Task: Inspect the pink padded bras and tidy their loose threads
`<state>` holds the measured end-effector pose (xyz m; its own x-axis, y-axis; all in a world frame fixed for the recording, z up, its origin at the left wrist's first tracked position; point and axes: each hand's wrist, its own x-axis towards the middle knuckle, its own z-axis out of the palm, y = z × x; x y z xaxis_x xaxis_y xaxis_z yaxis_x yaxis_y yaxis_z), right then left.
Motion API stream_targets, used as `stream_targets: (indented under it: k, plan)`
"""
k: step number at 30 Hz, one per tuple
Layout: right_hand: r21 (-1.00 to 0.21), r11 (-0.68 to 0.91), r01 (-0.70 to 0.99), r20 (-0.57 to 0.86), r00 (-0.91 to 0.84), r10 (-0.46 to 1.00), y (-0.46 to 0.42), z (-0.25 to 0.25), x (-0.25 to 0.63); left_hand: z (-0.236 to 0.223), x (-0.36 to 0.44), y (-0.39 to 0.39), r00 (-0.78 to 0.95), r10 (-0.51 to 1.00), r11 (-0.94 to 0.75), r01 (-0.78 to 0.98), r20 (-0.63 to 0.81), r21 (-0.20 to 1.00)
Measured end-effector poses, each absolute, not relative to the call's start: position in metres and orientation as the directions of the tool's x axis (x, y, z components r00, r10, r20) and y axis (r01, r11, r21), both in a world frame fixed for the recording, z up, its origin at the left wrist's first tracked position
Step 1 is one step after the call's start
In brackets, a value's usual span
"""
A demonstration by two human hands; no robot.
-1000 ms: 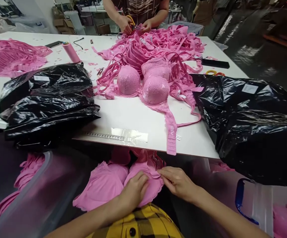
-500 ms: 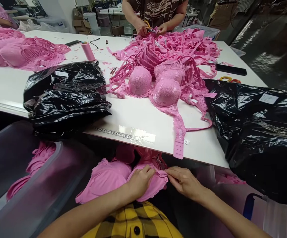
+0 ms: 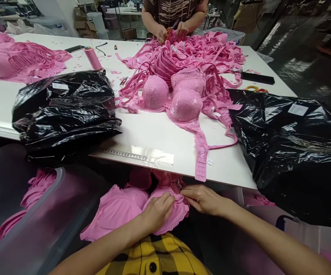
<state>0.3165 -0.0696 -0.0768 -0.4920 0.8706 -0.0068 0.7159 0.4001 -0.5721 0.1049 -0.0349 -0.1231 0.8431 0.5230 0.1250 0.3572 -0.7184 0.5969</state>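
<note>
A pink bra lies in my lap below the table edge. My left hand rests on its right cup with fingers curled into the fabric. My right hand pinches the same cup's upper edge beside it. On the white table lies a heap of pink bras, the nearest one with its band hanging over the front edge.
Black plastic bags sit at left and right. A grey bin with pink pieces stands at lower left. A measuring tape is taped along the table edge. Across the table another person's hands hold scissors; a pink thread spool stands nearby.
Both hands stay on the bra's cup, shifting slightly along its edge. The view has swung a little. The person opposite keeps working at the heap.
</note>
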Motion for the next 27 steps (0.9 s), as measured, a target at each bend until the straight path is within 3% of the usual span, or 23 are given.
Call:
stream_targets:
  k: [6, 9, 17, 20, 27]
  plan:
    - [-0.488, 0.596, 0.638, -0.097, -0.718, 0.689, -0.043, -0.055, 0.313, -0.116, 0.1, -0.03, 0.936, 0.336, -0.875, 0.267, 0.11, 0.403]
    - [-0.394, 0.605, 0.692, -0.132, -0.694, 0.708, -0.04, -0.054, 0.305, -0.113, 0.095, -0.026, 0.941, 0.312, -0.9, 0.248, 0.134, 0.358]
    - [-0.297, 0.513, 0.805, -0.255, -0.585, 0.77, -0.062, -0.06, 0.283, -0.112, 0.089, -0.032, 0.936, 0.282, -0.922, 0.203, 0.211, 0.331]
    - [-0.371, 0.502, 0.781, -0.244, -0.603, 0.759, -0.071, -0.067, 0.275, -0.11, 0.087, -0.034, 0.951, 0.221, -0.927, 0.136, 0.217, 0.349]
    - [-0.566, 0.367, 0.738, -0.143, -0.526, 0.838, -0.086, -0.091, 0.266, -0.107, 0.077, -0.033, 0.93, 0.27, -0.908, 0.159, 0.251, 0.388]
